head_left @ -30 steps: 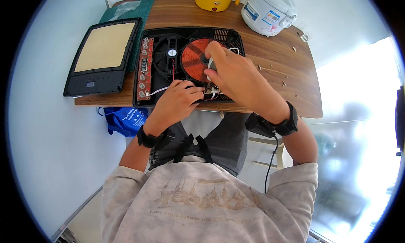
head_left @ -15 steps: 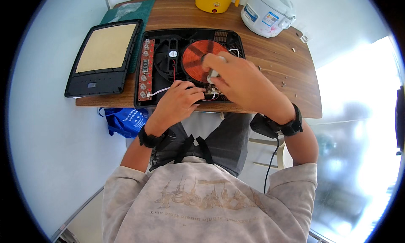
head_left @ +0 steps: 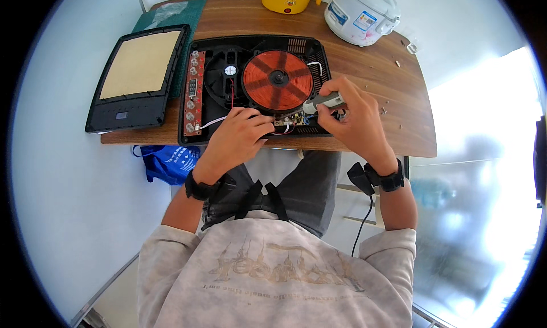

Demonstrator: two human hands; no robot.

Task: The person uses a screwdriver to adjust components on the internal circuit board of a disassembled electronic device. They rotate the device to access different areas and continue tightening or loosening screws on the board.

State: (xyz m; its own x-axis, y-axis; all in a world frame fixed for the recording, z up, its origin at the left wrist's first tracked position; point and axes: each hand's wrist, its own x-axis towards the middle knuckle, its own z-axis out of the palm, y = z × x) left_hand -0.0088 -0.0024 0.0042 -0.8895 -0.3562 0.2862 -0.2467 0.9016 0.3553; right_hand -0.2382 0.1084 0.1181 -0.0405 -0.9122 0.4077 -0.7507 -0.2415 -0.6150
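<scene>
An opened induction cooker's black base [head_left: 185,139] lies on the table, with a round copper coil [head_left: 266,94], a black fan [head_left: 217,94] and a red button board [head_left: 194,109] inside. My right hand [head_left: 359,120] is closed round the pale grey handle of a screwdriver [head_left: 320,103]. It is tilted, its front end pointing left over a small circuit board [head_left: 295,119] below the coil. My left hand [head_left: 242,133] bends its fingers onto the circuit board's left end; what lies under the fingertips is hidden. Thin white and red wires run near that hand.
The cooker's black top cover [head_left: 128,114] with a beige sheet lies left, partly on a green cutting mat [head_left: 196,12]. At the back stand a yellow pot [head_left: 285,3] and a white rice cooker [head_left: 359,20]. Small loose parts [head_left: 383,110] lie right. A blue bag [head_left: 171,165] is below the table.
My right hand has moved right and turned, tilting the screwdriver from steep to nearly level. The copper coil's middle shows now. My left hand has stayed at the circuit board.
</scene>
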